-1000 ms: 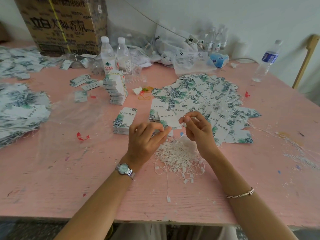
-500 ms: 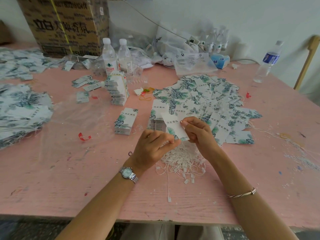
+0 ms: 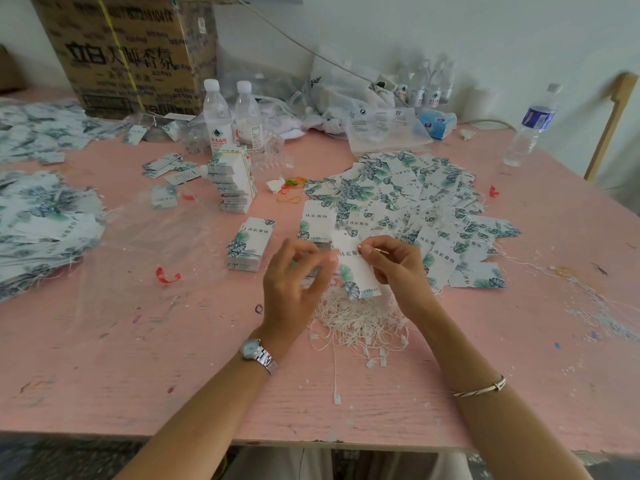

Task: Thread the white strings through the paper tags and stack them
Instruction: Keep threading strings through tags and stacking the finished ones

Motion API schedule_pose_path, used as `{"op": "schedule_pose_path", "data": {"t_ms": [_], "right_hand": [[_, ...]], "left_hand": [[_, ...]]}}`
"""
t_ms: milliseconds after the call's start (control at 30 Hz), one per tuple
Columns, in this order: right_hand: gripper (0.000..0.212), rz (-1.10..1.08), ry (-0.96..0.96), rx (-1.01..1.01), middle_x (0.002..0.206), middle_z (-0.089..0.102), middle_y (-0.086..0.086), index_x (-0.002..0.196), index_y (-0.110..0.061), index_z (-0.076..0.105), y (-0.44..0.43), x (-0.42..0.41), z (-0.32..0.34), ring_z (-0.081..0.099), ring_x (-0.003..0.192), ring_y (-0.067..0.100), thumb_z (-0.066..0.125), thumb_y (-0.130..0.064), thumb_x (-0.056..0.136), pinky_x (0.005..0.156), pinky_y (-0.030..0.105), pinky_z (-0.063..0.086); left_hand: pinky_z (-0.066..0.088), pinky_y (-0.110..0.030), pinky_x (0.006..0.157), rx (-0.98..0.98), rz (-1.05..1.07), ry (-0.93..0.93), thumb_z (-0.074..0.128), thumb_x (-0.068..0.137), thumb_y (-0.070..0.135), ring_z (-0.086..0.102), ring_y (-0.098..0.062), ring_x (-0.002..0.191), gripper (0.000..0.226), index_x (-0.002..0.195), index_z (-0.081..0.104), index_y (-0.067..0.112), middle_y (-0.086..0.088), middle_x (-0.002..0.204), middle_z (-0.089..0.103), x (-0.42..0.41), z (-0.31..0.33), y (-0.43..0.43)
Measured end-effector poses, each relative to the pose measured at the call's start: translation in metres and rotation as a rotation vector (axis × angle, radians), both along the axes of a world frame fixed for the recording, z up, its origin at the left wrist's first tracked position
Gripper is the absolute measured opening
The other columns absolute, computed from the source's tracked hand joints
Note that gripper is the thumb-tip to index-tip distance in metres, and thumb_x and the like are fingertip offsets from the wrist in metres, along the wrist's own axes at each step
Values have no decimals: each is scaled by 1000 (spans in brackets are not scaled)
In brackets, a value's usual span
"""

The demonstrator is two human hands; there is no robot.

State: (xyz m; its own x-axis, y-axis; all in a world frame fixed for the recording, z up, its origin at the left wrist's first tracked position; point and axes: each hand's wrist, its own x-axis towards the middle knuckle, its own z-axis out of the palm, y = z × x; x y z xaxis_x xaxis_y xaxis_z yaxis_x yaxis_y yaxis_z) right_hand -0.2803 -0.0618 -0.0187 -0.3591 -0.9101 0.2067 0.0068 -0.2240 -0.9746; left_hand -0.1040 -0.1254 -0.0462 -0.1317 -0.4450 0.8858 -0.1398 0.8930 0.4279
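Currently, right hand pinches paper tag at top, left hand beside it, grasp unclear; hold tag steady, thread one of the white strings squarely.

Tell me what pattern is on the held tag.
The tag is white with teal leaves; head view.

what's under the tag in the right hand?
The white string pile on the pink table shows beneath the held tag; the tag and right hand cover its far part.

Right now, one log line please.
step: threading | right hand: pinches paper tag | left hand: at tag edge, grip unclear | white strings: heaped below
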Motion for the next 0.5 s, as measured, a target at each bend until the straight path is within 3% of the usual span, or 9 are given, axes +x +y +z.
{"op": "schedule_pose_path", "data": {"t_ms": [100, 200, 300, 333, 433, 500], "right_hand": [[14, 45, 79, -43, 65, 63, -8, 90, -4, 71, 2, 3, 0, 36, 48, 4, 69, -17, 86, 46, 16, 26], [14, 87, 148, -73, 70, 65, 1, 91, -1, 70, 4, 6, 1, 46, 52, 6, 69, -14, 88, 49, 14, 33], [13, 83, 293, -70, 80, 64, 22, 92, 1, 71, 3, 8, 0, 43, 57, 35, 69, -11, 90, 54, 36, 36], [10, 71, 324, -75, 87, 66, 21, 93, -1, 72, 3, 8, -1, 41, 60, 39, 70, -10, 90, 57, 40, 36], [6, 33, 281, -132, 98, 65, 9, 93, -7, 71, 1, 10, -2, 32, 58, 20, 70, -12, 91, 56, 25, 33], [5, 10, 168, -128, 85, 56, 22, 91, -10, 72, -1, 8, -2, 25, 56, 20, 70, -15, 90, 52, 23, 26]], "left_hand": [[52, -34, 64, 236, 19, -28, 58, 98, 44, 54, -9, 68, 35, 120, 65, 19, 11, 95, 59, 1, 0, -3], [54, -31, 67, 382, 9, -64, 60, 93, 46, 60, -11, 69, 38, 125, 59, 27, 23, 86, 63, -2, -1, -1], [54, -27, 73, 478, -111, -4, 64, 93, 32, 64, -11, 76, 29, 120, 61, 24, 16, 81, 65, -3, -2, -2], [53, -25, 75, 505, -143, 9, 64, 93, 29, 64, -12, 78, 25, 118, 61, 24, 14, 82, 65, -3, -3, -3], [51, -23, 76, 562, -211, 29, 64, 95, 24, 63, -16, 82, 20, 115, 62, 26, 10, 89, 65, -3, -3, -5], [49, -20, 76, 580, -247, 27, 64, 97, 22, 62, -13, 83, 19, 115, 63, 27, 9, 89, 65, -4, -3, -5]]}}
